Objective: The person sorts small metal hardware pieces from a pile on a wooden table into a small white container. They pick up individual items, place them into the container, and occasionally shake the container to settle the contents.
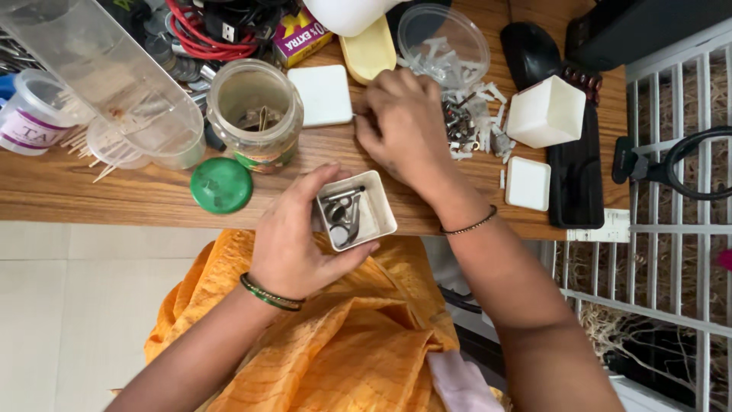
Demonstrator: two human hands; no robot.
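My left hand (293, 236) grips a small white square box (357, 211) at the wooden table's near edge. Metal hooks and screws lie inside the box. My right hand (402, 126) rests palm down on the table, its fingers curled at the edge of a pile of screws and white plastic wall plugs (476, 122). Whether its fingertips pinch a piece is hidden. A white square lid (325, 94) lies just left of that hand.
A glass jar (255, 114) stands open with its green lid (221, 185) beside it. A white cube box (546, 111) and small white lid (528, 183) sit right of the pile. A clear round tub (444, 34), clear bottle (99, 72), red cables (206, 34) and metal grille (671, 191) surround them.
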